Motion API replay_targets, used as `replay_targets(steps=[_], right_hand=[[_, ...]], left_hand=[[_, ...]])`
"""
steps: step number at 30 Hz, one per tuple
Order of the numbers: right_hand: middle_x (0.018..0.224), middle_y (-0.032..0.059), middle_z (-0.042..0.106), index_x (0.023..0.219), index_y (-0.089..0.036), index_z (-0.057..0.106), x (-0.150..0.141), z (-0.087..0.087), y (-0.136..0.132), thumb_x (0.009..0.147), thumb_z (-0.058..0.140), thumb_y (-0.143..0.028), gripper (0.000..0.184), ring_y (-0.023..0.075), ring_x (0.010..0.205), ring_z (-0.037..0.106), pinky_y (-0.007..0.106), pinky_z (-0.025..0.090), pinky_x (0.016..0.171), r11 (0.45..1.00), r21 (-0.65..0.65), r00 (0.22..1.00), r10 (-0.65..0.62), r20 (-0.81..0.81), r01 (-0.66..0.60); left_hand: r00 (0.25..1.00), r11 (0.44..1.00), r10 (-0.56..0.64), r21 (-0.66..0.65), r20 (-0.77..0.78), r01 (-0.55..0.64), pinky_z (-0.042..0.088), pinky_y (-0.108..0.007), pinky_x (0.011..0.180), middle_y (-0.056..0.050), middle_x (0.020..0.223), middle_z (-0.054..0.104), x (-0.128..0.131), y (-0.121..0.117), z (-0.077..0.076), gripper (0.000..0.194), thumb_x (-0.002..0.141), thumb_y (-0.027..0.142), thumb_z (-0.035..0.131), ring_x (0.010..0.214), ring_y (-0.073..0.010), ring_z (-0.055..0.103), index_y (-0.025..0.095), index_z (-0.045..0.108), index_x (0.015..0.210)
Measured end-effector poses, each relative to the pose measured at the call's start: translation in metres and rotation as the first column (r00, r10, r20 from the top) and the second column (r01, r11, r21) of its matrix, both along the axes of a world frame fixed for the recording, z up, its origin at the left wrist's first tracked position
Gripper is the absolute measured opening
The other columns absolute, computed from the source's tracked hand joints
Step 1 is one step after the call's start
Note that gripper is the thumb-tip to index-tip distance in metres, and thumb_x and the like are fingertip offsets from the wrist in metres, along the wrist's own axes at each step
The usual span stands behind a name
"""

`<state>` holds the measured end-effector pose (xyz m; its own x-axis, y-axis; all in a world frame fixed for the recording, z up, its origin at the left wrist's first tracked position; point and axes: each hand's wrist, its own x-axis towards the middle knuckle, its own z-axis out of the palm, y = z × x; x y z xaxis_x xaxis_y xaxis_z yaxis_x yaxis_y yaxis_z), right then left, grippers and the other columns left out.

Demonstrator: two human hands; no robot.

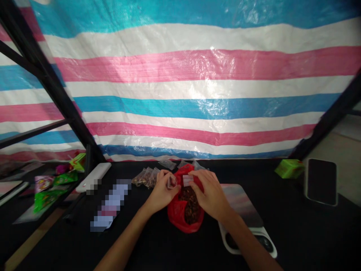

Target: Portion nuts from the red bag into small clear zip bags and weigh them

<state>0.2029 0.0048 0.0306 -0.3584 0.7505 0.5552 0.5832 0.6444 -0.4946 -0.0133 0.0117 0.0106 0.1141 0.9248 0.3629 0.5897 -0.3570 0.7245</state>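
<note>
left hand (160, 191) and right hand (211, 196), fingers (194, 176) pinching clear sachets (172, 182) — just above a red bag (176, 214)

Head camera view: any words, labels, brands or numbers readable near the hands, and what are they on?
No text can be read. The printing on the green packets and pink packet is too small and blurred. The strip beside the red bag is pixelated, as is the end of the white bar. The green box shows nothing legible.
</note>
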Motion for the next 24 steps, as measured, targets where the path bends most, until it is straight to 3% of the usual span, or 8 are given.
replay_targets(steps=[3,6,9,12,14,16,20,24], right_hand=[[0.109,0.0027,0.071,0.111,-0.026,0.065,0.006,0.002,0.001,0.093,0.062,-0.013,0.023,0.0247,0.109,0.06,0.046,0.034,0.103,0.999,-0.039,0.994,0.0,0.112,0.004],[0.11,0.0006,0.071,0.106,-0.027,0.066,0.01,0.001,0.002,0.085,0.062,-0.005,0.03,0.0263,0.118,0.055,0.048,0.027,0.108,0.998,-0.07,0.983,0.015,0.185,-0.002],[0.11,0.0024,0.068,0.103,-0.025,0.066,0.011,-0.004,0.004,0.081,0.062,-0.003,0.031,0.0268,0.12,0.054,0.048,0.026,0.111,0.995,-0.098,0.978,0.012,0.21,0.008],[0.111,0.0049,0.064,0.105,-0.024,0.065,0.011,-0.006,0.004,0.084,0.06,-0.007,0.027,0.0236,0.107,0.059,0.039,0.037,0.101,0.989,-0.149,0.975,0.025,0.222,0.008],[0.113,0.0054,0.062,0.106,-0.024,0.064,0.011,-0.005,0.003,0.088,0.059,-0.01,0.023,0.0221,0.101,0.061,0.035,0.042,0.093,0.987,-0.162,0.971,0.024,0.236,0.015],[0.112,0.0046,0.062,0.105,-0.024,0.064,0.012,-0.003,0.002,0.09,0.06,-0.014,0.018,0.0213,0.096,0.062,0.034,0.042,0.087,0.986,-0.161,0.966,0.007,0.26,0.036],[0.109,0.0035,0.065,0.104,-0.025,0.065,0.018,0.002,0.002,0.093,0.062,-0.026,0.012,0.021,0.084,0.064,0.035,0.042,0.08,0.979,-0.145,0.943,-0.089,0.321,0.142],[0.109,0.0061,0.068,0.109,-0.024,0.065,0.022,0.009,0.002,0.099,0.057,-0.034,0.017,0.0258,0.095,0.064,0.04,0.041,0.087,0.973,-0.046,0.935,-0.203,0.291,0.226]], left_hand=[[0.991,0.99,0.129,0.048,0.024,-0.13,0.048,-0.035,0.083,-0.004,0.092,0.053,-0.01,-0.006,0.015,0.017,0.084,0.025,0.064,0.091,-0.0219,0.055,0.021,0.051,0.074],[0.955,0.955,0.298,0.007,-0.013,-0.298,0.045,-0.032,0.072,-0.001,0.085,0.05,-0.005,-0.045,0.024,0.022,0.091,0.035,0.057,0.077,-0.0201,0.055,0.023,0.049,0.074],[0.894,0.885,0.442,-0.127,-0.069,-0.447,0.042,-0.031,0.067,-0.002,0.087,0.053,0.026,-0.101,0.011,0.023,0.092,0.041,0.054,0.07,-0.0194,0.057,0.024,0.049,0.077],[0.837,0.794,0.542,-0.283,-0.069,-0.538,0.04,-0.032,0.064,-0.005,0.094,0.055,0.07,-0.135,-0.014,0.02,0.091,0.043,0.055,0.069,-0.0207,0.06,0.024,0.053,0.086],[0.809,0.761,0.587,-0.33,-0.018,-0.559,0.038,-0.032,0.061,-0.007,0.099,0.057,0.09,-0.136,-0.025,0.018,0.091,0.041,0.055,0.071,-0.0221,0.062,0.023,0.054,0.089],[0.804,0.79,0.584,-0.307,0.115,-0.53,0.039,-0.031,0.063,-0.006,0.092,0.058,0.098,-0.125,-0.027,0.016,0.089,0.037,0.057,0.071,-0.0213,0.061,0.023,0.054,0.084],[0.74,0.838,0.545,-0.222,0.394,-0.499,0.04,-0.026,0.062,0.003,0.069,0.049,0.083,-0.099,-0.009,0.015,0.079,0.024,0.061,0.063,-0.0155,0.05,0.023,0.048,0.072],[0.605,0.809,0.558,-0.209,0.568,-0.55,0.036,-0.021,0.056,0.006,0.065,0.04,0.066,-0.091,0.008,0.02,0.071,0.018,0.06,0.06,-0.0111,0.041,0.022,0.041,0.066]])
